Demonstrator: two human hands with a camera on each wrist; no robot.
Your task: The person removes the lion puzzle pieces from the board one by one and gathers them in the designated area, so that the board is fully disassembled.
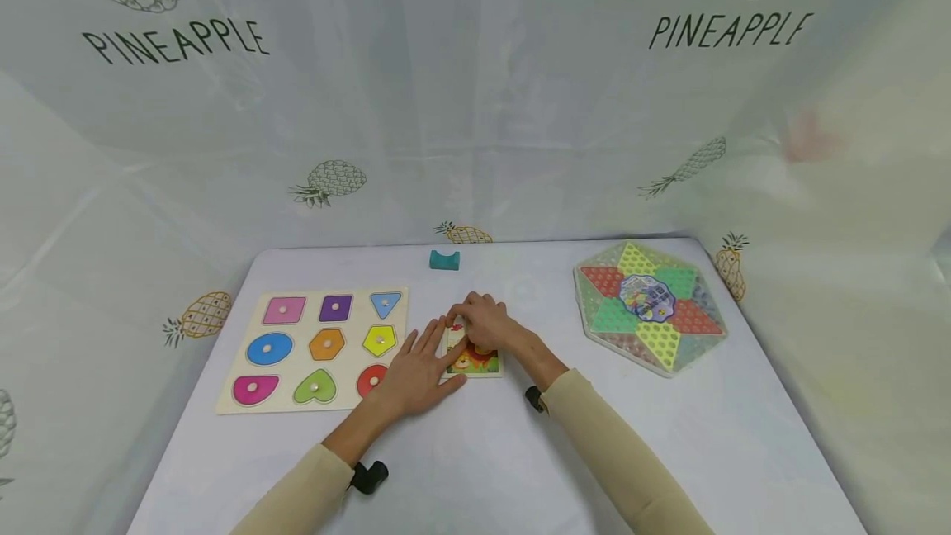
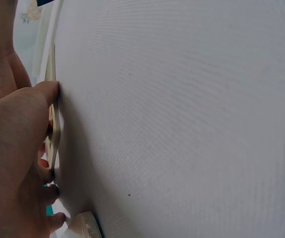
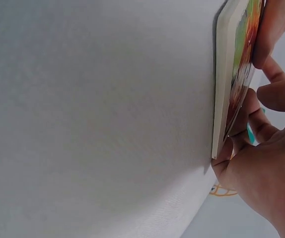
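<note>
A small lion picture puzzle (image 1: 481,363) lies flat on the table between the hands. My left hand (image 1: 418,374) rests at its left side with fingers extended; the index reaches over the picture and the thumb touches the near edge. In the left wrist view, the left thumb (image 2: 47,91) presses the puzzle's thin edge. My right hand (image 1: 479,322) covers the upper part of the puzzle, its fingers bent. In the right wrist view, the right fingers (image 3: 224,153) curl at the puzzle's (image 3: 227,69) edge, the thumb above. Whether a loose piece is pinched there is hidden.
To the left lies a shape board (image 1: 290,382) with several knobbed, coloured shapes, close to the left hand. A hexagonal star-patterned game board (image 1: 624,345) lies at the right. A teal curved block (image 1: 444,261) sits near the table's back edge, before a pineapple-print curtain (image 1: 475,106).
</note>
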